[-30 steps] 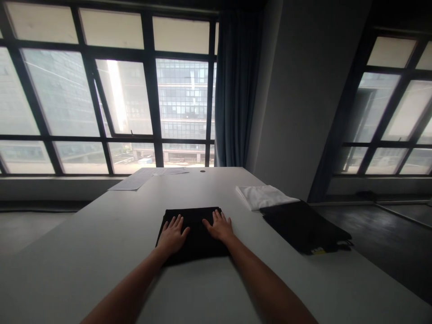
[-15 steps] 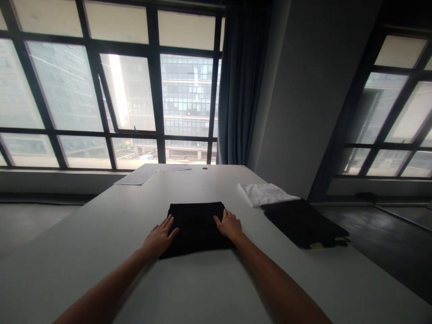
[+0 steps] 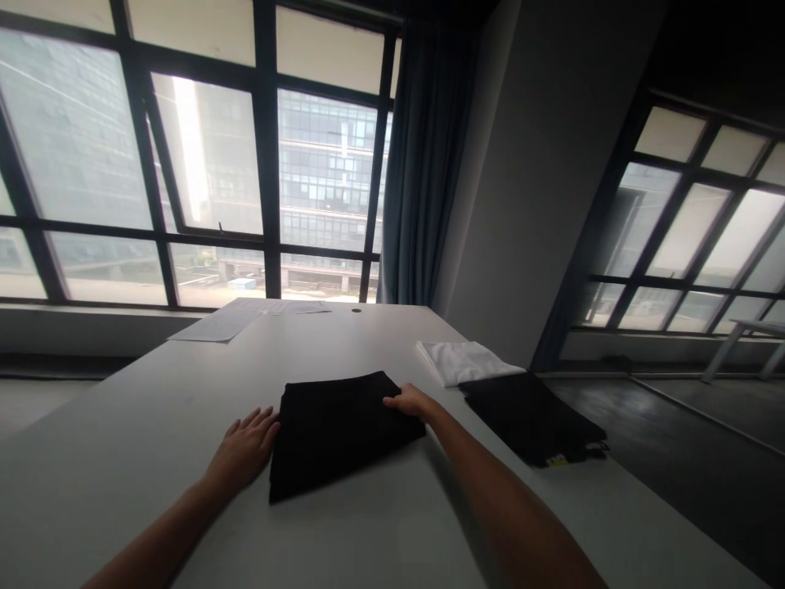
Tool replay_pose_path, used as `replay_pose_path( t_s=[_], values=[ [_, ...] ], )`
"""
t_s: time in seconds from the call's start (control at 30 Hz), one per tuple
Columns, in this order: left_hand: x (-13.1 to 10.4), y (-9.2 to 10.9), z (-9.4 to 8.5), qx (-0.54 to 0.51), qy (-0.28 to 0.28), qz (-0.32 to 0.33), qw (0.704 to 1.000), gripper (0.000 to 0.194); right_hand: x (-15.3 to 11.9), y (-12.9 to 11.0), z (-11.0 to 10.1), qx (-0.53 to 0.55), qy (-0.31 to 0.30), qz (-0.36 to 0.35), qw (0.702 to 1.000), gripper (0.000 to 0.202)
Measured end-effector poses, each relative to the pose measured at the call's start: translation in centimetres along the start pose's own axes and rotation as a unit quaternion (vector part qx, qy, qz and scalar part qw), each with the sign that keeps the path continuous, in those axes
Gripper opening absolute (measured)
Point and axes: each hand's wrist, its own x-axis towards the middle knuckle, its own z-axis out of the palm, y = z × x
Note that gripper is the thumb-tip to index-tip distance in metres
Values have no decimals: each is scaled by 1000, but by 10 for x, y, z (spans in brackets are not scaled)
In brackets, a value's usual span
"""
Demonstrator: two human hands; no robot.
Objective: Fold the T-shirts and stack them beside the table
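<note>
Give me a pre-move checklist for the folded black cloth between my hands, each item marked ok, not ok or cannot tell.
1. Right hand has the folded black cloth by its right edge, thumb on top: ok.
2. Left hand has a grip too: not ok; it lies open at the left edge.
3. Cloth sits square to the white table: not ok, it is askew.
4. Folded white cloth and second black cloth, on the right, are apart from it: ok.
5. White paper sheets at the far left are apart from it: ok.
6. Underside layers are smooth: cannot tell, hidden.
</note>
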Motion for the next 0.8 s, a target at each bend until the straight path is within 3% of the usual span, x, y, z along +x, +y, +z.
replay_pose_path(
  t_s=[0.17,0.33,0.57,0.8],
  values=[
    [5,-4,3,10,-21,-15,1000,57,35,-1,-47,-189,119,63,973,44],
    [11,-15,18,21,-3,-5,1000,59,70,20,-85,-279,172,41,944,35],
    [16,-22,29,32,21,-6,999,59,108,45,-138,-253,226,6,941,39],
    [17,-22,28,59,33,19,998,56,141,77,-223,-191,261,-38,946,45]
  ],
)
